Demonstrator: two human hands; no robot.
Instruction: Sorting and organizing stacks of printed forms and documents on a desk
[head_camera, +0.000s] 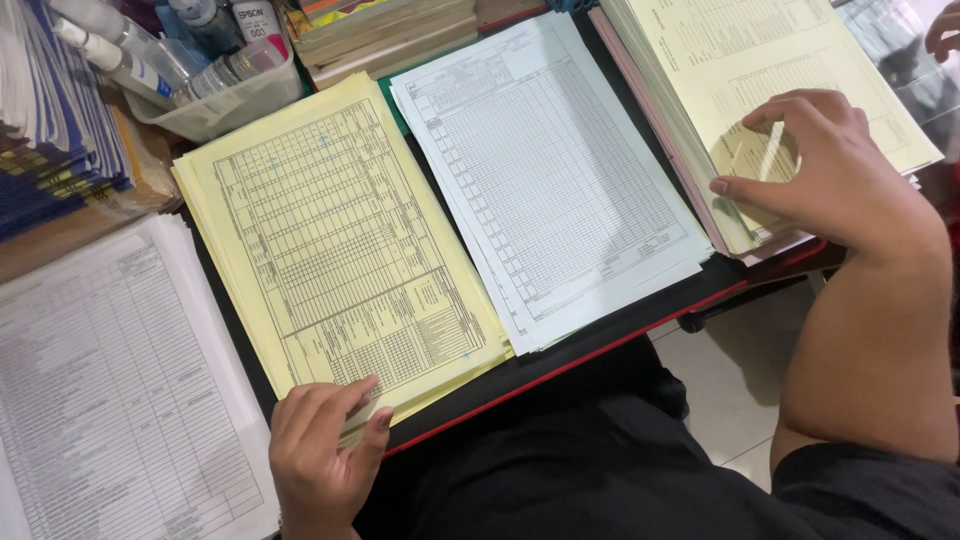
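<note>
My left hand (320, 450) pinches the near corner of a stack of yellow printed forms (340, 240) lying on the dark desk (600, 335). Beside it to the right lies a stack of pale blue forms (550, 170). My right hand (820, 170) rests on a thick pile of yellow and pink forms (760, 60) at the right, its fingers curling the near corner of the top yellow sheet upward. Thumb and forefinger grip that lifted corner.
A stack of white forms (120, 390) lies at the near left. Blue-edged booklets (50, 130) are piled at the far left, next to a clear tub of bottles (200, 70). Books (390, 35) sit at the back. Another person's fingers (945, 30) show at the top right.
</note>
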